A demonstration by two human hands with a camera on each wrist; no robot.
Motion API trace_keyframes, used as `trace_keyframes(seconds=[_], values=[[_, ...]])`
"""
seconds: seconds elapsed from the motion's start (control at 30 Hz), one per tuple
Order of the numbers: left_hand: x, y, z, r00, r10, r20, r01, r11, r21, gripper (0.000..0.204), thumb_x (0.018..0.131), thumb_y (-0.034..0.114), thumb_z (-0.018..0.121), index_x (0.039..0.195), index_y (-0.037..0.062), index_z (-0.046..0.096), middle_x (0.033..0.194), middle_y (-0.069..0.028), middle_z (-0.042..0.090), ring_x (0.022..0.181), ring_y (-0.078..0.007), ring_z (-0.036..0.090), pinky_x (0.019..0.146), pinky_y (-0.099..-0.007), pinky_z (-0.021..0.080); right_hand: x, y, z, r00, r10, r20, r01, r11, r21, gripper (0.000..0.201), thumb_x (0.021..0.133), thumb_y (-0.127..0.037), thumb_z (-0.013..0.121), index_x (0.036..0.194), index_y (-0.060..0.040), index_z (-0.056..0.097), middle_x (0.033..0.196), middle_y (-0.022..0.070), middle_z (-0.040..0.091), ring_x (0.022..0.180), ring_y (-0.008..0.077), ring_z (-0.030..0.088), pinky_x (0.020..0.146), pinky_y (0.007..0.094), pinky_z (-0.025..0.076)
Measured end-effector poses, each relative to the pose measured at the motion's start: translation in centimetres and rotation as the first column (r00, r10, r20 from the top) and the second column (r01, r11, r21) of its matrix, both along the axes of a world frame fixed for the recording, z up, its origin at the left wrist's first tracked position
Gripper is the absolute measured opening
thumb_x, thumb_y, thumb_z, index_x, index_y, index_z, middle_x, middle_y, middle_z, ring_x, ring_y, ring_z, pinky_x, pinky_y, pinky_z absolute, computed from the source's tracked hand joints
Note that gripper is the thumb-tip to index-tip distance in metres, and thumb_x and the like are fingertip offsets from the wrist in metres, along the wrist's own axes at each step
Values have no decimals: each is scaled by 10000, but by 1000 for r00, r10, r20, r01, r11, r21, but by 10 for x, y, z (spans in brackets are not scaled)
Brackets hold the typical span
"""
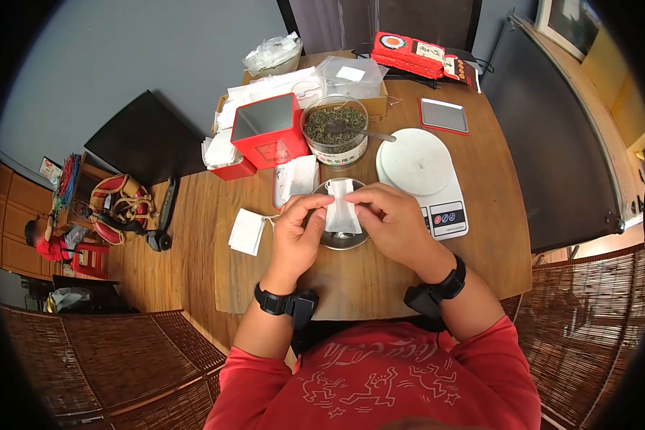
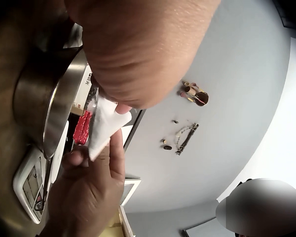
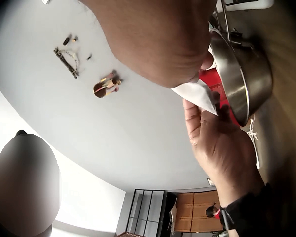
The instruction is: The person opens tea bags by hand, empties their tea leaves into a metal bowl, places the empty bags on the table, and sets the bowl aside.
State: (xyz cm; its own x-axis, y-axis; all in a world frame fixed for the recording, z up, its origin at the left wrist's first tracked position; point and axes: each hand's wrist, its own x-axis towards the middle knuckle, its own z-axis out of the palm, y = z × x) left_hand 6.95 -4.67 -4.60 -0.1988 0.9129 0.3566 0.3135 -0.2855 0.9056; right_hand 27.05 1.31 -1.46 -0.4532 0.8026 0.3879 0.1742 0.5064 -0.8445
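Both hands hold a small white tea bag (image 1: 342, 215) over a steel bowl (image 1: 345, 244) at the middle of the table. My left hand (image 1: 298, 233) pinches the bag's left edge between thumb and fingers. On the opposite edge, my right hand (image 1: 395, 222) pinches it the same way. The left wrist view shows the white bag (image 2: 106, 123) stretched between the hands, beside the bowl (image 2: 64, 103). From the right wrist, the bag (image 3: 197, 94) tapers to a corner at the left hand's fingers (image 3: 191, 116). Its contents are hidden.
Behind the bowl stands a clear tub (image 1: 334, 154) of dried leaves with a spoon (image 1: 372, 134). A white kitchen scale (image 1: 419, 168) is at right, a red tin (image 1: 268, 132) at left. Flat white bags (image 1: 246, 233) lie near the left edge. A red packet (image 1: 408, 56) lies at the back.
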Motion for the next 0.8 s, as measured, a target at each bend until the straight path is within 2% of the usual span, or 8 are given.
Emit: trace_keyframes(seconds=[0.13,0.2,0.3,0.37,0.53,0.7,0.73,0.8], values=[[0,1,-1,995,23,-94,-17,998,66,158,961,30,702,1103,60,763,1017,-71,740,977,-236,654,942,-383,476,1,0,2,998,-52,22,52,998,-21,156,954,-113,693,1084,-57,758,948,143,743,771,309,710,682,390,553],[0,0,-2,989,43,-144,-32,996,80,136,961,48,710,1086,54,764,978,-63,748,971,-230,653,937,-383,472,3,2,1,989,-60,135,66,997,-38,156,955,-178,716,1045,-58,758,845,136,741,679,286,694,636,378,537],[1,-2,-5,991,96,-95,-94,995,23,93,954,77,729,1037,48,760,846,-36,751,939,-210,651,931,-378,454,2,1,1,992,-44,122,67,979,-190,176,961,-214,719,1012,-51,757,747,129,718,612,267,674,595,370,518],[1,-1,-5,984,144,-101,-144,990,12,64,959,95,728,999,53,753,744,-13,737,909,-194,647,927,-372,438,2,1,2,990,-62,124,85,979,-186,177,966,-211,715,1005,-44,757,730,122,716,601,248,674,586,363,516],[4,-4,-6,990,127,-63,-130,990,-49,69,974,104,709,988,50,750,760,-23,739,891,-196,639,927,-375,438,3,3,-5,999,-51,1,49,955,-293,186,983,-205,705,1010,-26,750,715,105,724,605,200,686,585,341,520],[2,-2,2,997,6,-77,-2,999,44,171,1013,162,674,1017,16,762,900,-62,761,934,-211,640,945,-388,453,1,-2,2,999,-39,-9,37,985,-166,144,974,-103,680,1096,-37,717,864,116,758,685,218,713,638,341,545],[0,-1,2,999,-46,20,44,993,106,206,1026,186,662,1023,7,765,951,-77,758,967,-224,645,959,-400,456,2,-1,1,999,-32,-13,30,986,-166,144,974,-103,680,1096,-37,717,864,116,758,685,218,713,638,341,545],[-7,-2,3,992,-80,97,66,988,142,225,1038,217,676,1035,6,756,1024,-79,749,1004,-200,659,940,-374,487,3,1,-4,1000,17,19,-20,989,144,166,955,-51,670,1115,-49,712,958,121,758,740,243,719,662,343,560]])
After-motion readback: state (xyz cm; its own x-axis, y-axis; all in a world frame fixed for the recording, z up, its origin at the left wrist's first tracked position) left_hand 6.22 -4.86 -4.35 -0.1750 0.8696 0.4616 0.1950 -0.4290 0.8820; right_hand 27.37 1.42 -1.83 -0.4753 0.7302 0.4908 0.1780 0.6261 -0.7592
